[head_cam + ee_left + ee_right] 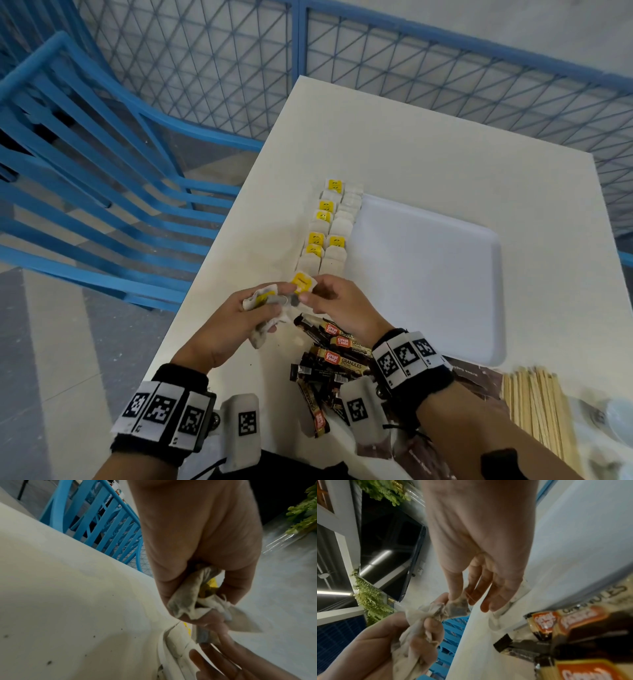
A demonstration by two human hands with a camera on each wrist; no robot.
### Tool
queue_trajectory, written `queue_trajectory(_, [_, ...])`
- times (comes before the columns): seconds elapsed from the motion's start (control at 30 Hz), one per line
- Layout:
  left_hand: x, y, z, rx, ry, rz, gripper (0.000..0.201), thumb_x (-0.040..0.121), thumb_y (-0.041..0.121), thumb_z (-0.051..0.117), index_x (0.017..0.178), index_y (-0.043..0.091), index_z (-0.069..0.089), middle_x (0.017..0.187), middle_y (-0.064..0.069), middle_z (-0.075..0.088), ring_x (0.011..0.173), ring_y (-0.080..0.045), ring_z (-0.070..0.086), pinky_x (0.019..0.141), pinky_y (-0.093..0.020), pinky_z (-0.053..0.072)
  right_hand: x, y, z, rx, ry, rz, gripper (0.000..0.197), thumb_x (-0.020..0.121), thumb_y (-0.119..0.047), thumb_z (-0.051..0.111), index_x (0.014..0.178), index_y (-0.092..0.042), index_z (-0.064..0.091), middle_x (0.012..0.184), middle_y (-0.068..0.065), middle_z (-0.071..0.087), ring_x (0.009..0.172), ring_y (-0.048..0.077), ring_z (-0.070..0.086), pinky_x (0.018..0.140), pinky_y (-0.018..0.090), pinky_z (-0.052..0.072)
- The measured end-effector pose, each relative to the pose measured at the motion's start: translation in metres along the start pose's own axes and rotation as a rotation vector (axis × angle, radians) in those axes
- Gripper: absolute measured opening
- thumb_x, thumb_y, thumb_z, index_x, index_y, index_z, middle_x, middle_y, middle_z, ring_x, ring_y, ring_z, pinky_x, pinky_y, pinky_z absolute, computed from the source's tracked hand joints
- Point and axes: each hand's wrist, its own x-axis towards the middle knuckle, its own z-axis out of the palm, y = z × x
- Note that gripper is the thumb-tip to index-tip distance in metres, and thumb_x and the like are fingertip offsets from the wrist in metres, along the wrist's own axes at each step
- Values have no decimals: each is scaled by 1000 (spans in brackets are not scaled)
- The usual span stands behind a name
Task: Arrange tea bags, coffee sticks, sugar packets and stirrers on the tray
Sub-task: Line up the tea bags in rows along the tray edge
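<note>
A person stands at a white counter (445,164). Their left hand (236,322) is curled around a crumpled bunch of tea bags (262,301), fingers closed tight on them. Their right hand (337,301) pinches one tea bag by its yellow tag (302,281), just above the counter and touching the bunch. Beyond the hands, a double row of tea bags (330,226) lies along the left edge of a white tray (428,274). A heap of coffee sticks (329,366) lies under the right wrist. Wooden stirrers (534,407) lie to the right, near brown sugar packets (479,377).
</note>
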Motion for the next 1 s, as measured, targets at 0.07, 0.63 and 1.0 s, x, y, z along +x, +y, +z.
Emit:
queue_trajectory(0.07, [0, -2, -1, -4, 13, -2, 42, 76, 22, 56, 117, 13, 62, 61, 8, 62, 58, -3, 52, 58, -16, 46, 3, -2, 3, 28, 38, -6, 7, 87, -15, 63, 94, -15, 64, 92, 7, 63, 84, 15, 58, 85, 34, 52])
queue_trajectory(0.63, [-7, -9, -18, -82, 157, -69, 30, 93, 5, 50, 116, 21, 61, 70, -1, 63, 58, -10, 50, 58, -16, 47, 37, 11, 1, -432, 208, -69, 16, 85, -8, 63, 100, -7, 60, 81, 7, 64, 82, 21, 58, 73, 17, 44])
queue_trajectory(1.0, [-4, -7, -17, -49, 174, -85, 28, 93, 9, 52, 116, 20, 63, 68, 5, 65, 58, -4, 58, 57, -15, 48, 26, 19, -1, -901, 132, -343, 14, 88, -14, 56, 101, -10, 54, 103, 4, 45, 95, 18, 47, 69, 28, 44])
